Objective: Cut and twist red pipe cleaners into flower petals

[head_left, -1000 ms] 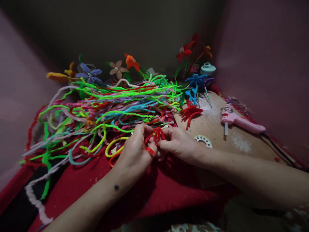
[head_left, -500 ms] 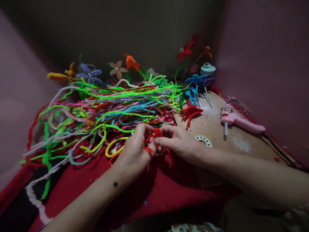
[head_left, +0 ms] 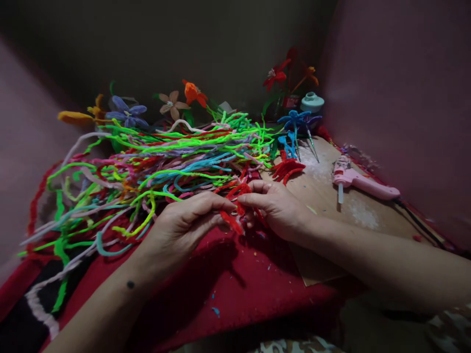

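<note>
Between my two hands is a red pipe-cleaner flower (head_left: 234, 223), its fuzzy petals sticking out in several directions. My left hand (head_left: 195, 213) pinches one petal with thumb and fingertips from the left side. From the right, my right hand (head_left: 275, 206) grips the flower near its middle; the other fingertips are partly hidden behind it. Just beyond the hands lies a big heap of loose pipe cleaners (head_left: 191, 142) in green, pink, blue, red and yellow. Several red pipe-cleaner pieces (head_left: 288, 169) lie on the board to the right.
A pink hot glue gun (head_left: 362, 181) with its cord rests on the brown board (head_left: 324, 196). Blue pipe-cleaner flowers (head_left: 294, 119) are near a turquoise container (head_left: 312, 102). More finished flowers (head_left: 127, 112) line the back. Red cloth (head_left: 235, 294) covers the front, with small scraps on it.
My left hand has turned and drawn left, so more of the red flower shows with petals spread. The scissors' yellow handle and the white ring are now hidden. The view has shifted slightly.
</note>
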A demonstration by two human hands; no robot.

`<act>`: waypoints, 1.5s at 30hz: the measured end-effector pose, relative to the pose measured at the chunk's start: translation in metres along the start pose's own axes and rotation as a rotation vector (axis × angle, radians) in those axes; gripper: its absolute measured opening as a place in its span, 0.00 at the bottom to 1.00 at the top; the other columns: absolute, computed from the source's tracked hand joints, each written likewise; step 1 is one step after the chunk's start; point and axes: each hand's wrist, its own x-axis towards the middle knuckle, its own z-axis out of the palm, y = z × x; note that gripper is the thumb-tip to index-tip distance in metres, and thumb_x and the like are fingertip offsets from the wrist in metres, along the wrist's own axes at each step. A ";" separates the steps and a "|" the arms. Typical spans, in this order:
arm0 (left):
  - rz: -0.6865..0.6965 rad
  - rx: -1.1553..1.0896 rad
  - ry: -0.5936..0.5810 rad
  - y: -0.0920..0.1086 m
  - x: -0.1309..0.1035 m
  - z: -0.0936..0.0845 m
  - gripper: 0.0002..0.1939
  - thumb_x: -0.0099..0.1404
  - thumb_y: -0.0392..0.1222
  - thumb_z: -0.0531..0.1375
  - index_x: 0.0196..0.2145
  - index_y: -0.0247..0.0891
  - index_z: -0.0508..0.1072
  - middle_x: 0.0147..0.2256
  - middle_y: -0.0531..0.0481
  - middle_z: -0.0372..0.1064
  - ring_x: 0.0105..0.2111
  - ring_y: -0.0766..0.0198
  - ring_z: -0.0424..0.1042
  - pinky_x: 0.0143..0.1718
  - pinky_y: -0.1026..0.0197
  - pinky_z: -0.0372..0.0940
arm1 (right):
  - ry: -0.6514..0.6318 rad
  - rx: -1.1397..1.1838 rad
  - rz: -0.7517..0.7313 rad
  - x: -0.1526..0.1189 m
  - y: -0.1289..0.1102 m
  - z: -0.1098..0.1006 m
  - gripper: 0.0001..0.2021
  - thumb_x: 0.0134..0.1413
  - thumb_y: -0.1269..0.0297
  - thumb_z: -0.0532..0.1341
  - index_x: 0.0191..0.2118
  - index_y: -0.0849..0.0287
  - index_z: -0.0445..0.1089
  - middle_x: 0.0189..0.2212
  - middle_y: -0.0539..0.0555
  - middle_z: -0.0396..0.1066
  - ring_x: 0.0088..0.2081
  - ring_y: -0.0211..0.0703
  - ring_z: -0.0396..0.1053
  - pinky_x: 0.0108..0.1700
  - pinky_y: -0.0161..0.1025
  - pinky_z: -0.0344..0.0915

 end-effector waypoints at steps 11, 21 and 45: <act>0.074 0.143 0.008 0.000 0.002 -0.002 0.05 0.62 0.39 0.58 0.32 0.41 0.75 0.29 0.54 0.69 0.30 0.69 0.68 0.33 0.68 0.62 | 0.033 -0.127 0.026 -0.005 -0.006 0.004 0.07 0.46 0.69 0.61 0.23 0.59 0.60 0.12 0.44 0.61 0.13 0.32 0.61 0.15 0.29 0.55; 0.223 0.526 0.150 0.001 -0.004 0.013 0.07 0.63 0.35 0.55 0.33 0.33 0.73 0.31 0.48 0.66 0.28 0.70 0.66 0.28 0.69 0.59 | 0.019 -0.187 -0.015 -0.003 0.000 0.000 0.04 0.45 0.69 0.61 0.25 0.59 0.63 0.14 0.45 0.64 0.14 0.33 0.61 0.17 0.31 0.56; 0.383 0.876 0.109 -0.004 -0.008 0.037 0.12 0.65 0.33 0.49 0.29 0.34 0.71 0.27 0.47 0.63 0.23 0.65 0.62 0.21 0.63 0.54 | -0.013 -0.190 0.052 -0.001 0.007 -0.005 0.03 0.46 0.67 0.61 0.29 0.61 0.68 0.15 0.48 0.66 0.14 0.33 0.60 0.14 0.30 0.54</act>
